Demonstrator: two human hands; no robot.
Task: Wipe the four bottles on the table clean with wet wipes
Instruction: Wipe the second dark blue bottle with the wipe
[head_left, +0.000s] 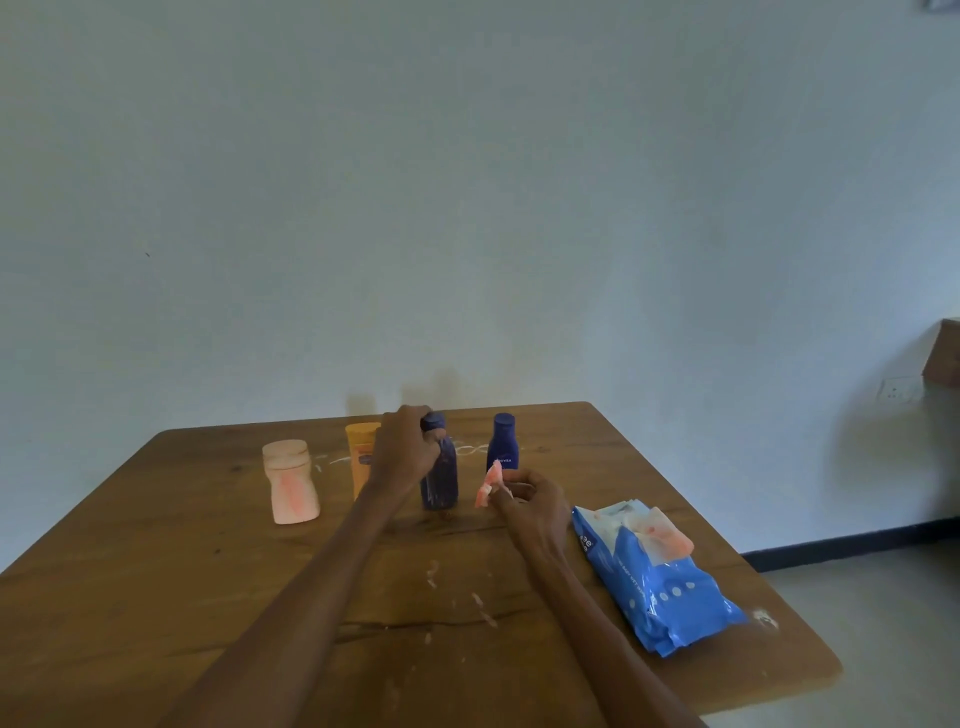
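While my left hand (404, 451) grips the dark blue bottle (439, 475) upright mid-tabletop (171, 561), fingers curled at its neck, my right hand (530, 503) pinches a stained wet wipe (489, 484) just beside it. Step: bottle 3 of 4, I judge. Next: press wipe to body.

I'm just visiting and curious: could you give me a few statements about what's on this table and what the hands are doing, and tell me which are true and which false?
1. The left hand grips the dark blue bottle near its cap. True.
2. The right hand is empty. False: it pinches a stained wipe.
3. All four bottles stand upright. True.
4. The wipes pack lies left of the bottles. False: it lies to their right.
5. The pink bottle is being held. False: it stands alone, leftmost.
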